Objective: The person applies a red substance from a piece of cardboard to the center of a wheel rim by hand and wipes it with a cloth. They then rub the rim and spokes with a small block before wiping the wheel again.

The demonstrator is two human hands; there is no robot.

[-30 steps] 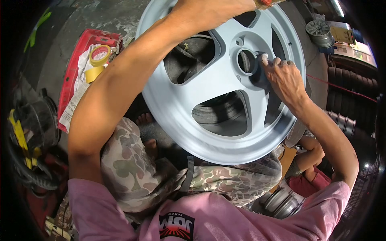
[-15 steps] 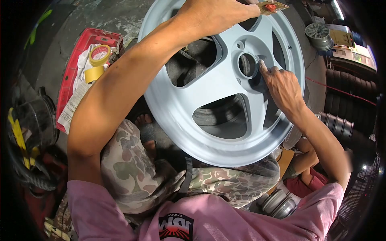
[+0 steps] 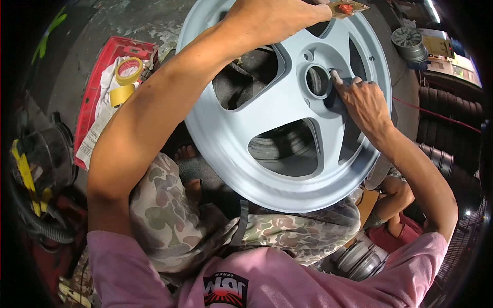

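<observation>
A large pale grey wheel rim (image 3: 267,120) faces the viewer, its lower edge just above the camouflage trousers (image 3: 169,220) of a person in a pink shirt (image 3: 287,280). Dark, rounded shapes show through the gaps between the rim's spokes.

The person's left hand (image 3: 280,21) is over the top of the rim, thumb and fingers pinching a small flat card (image 3: 354,8) that carries a red blob (image 3: 345,8). The right hand (image 3: 365,102) reaches in from the rim's right side, index finger extended to the hub (image 3: 321,56), beside the round centre hole, and apparently touching it. Its other fingers are curled; whether they hold anything cannot be told.

To the left of the rim, a red crate (image 3: 93,92) holds white cloth, newspaper (image 3: 95,136) and two rolls of yellow tape (image 3: 121,95). Beyond the rim's upper right stands a silver wheel (image 3: 409,45); below its lower right are another person's bent leg (image 3: 393,197) and more silver wheels (image 3: 359,259).
</observation>
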